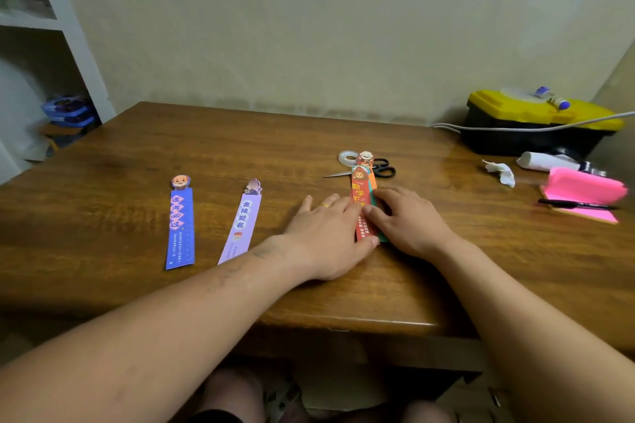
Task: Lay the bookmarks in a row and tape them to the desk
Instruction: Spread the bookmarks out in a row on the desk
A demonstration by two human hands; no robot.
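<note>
A blue bookmark (181,227) and a lilac bookmark (241,223) lie apart on the left half of the wooden desk (137,154). To their right a small stack of bookmarks lies fanned, a red one (359,194) on top with orange and green edges showing under it. My left hand (326,233) lies flat beside the stack, thumb at the red bookmark's near end. My right hand (409,220) rests on the stack's right side, its fingers pressing the cards. A roll of clear tape (347,158) and black-handled scissors (372,169) sit just behind the stack.
At the back right stands a yellow-lidded black toolbox (536,124) with a cable across it. Nearer lie a crumpled tissue (501,173), a white roll (543,161), a pink pad (584,191) and a black pen (577,205). A white shelf (68,27) stands left.
</note>
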